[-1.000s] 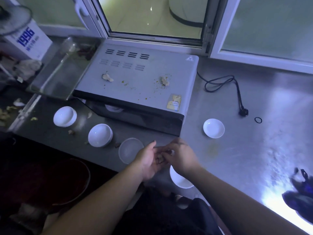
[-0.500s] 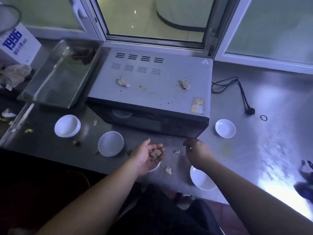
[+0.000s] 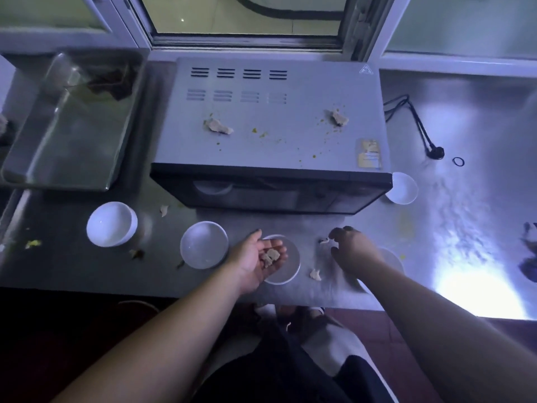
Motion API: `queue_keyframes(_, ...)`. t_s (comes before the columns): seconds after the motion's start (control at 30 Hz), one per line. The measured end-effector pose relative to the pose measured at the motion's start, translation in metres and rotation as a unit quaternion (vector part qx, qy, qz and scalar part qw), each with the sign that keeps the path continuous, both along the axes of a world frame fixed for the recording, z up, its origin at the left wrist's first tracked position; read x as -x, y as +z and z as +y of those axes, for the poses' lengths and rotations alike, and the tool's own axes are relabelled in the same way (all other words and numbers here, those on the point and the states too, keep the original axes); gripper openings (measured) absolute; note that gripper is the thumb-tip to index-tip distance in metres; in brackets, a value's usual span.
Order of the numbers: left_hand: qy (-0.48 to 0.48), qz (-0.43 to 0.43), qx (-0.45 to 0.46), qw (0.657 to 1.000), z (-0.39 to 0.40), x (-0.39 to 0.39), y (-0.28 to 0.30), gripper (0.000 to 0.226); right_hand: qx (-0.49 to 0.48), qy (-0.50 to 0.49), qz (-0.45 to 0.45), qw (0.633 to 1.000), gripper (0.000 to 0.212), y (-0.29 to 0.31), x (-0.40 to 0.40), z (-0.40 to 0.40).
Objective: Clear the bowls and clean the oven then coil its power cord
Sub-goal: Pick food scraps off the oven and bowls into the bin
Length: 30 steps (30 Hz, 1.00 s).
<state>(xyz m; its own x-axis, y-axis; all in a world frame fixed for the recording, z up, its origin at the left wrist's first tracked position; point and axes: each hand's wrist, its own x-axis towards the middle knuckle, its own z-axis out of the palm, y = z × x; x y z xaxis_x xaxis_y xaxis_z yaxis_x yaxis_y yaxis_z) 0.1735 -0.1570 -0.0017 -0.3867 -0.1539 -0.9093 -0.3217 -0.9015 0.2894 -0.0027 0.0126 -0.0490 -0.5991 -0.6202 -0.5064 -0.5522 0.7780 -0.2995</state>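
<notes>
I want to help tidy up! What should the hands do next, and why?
Probably the right hand pinches the small scrap by its fingertips and drops it into the left hand, which is cupped, palm up, around collected scraps.

On your far left a steel tray (image 3: 58, 146) rests on the surface (image 3: 479, 117), with dark, crumpled scraps (image 3: 112, 81) heaped in its back corner. Behind everything you have a window frame (image 3: 247, 43), its middle pane looking out over a pale floor. To your right a small black ring (image 3: 458, 161) lies flat on the bare steel, and a bright glare (image 3: 476, 289) washes out the near right edge. A dark object (image 3: 529, 251) sits at the right margin; you cannot tell what it is. A yellowish scrap (image 3: 32, 243) lies near the left edge, and below the front edge you see reddish floor (image 3: 401, 338).
</notes>
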Motion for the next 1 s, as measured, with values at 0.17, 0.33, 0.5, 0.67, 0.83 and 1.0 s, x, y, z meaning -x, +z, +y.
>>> queue_keyframes(0.17,0.005,-0.016,-0.003,1.000,0.003,-0.001,-0.008,0.054,-0.022,0.060,0.008,0.998,0.037,-0.013,0.001,-0.011)
queue_keyframes(0.33,0.025,-0.023,-0.002,0.999,0.005,-0.002,-0.014,0.053,-0.028,0.088,0.005,0.996,0.036,-0.030,0.003,-0.021)
queue_keyframes(0.5,0.037,-0.025,-0.006,0.999,0.008,-0.001,-0.018,0.054,-0.049,0.103,-0.002,0.993,0.028,-0.034,0.005,-0.024)
queue_keyframes(0.67,0.035,-0.024,-0.004,0.999,0.010,0.002,-0.019,0.054,-0.030,0.087,-0.005,0.996,0.026,-0.037,0.007,-0.024)
queue_keyframes(0.83,0.017,-0.030,0.020,0.999,0.013,0.001,-0.020,0.054,0.024,0.017,-0.030,0.999,0.015,-0.024,0.002,-0.026)
queue_keyframes(1.0,-0.001,-0.028,0.037,0.999,0.017,0.009,-0.015,0.055,0.160,-0.019,-0.057,0.985,0.012,0.020,-0.027,-0.038)
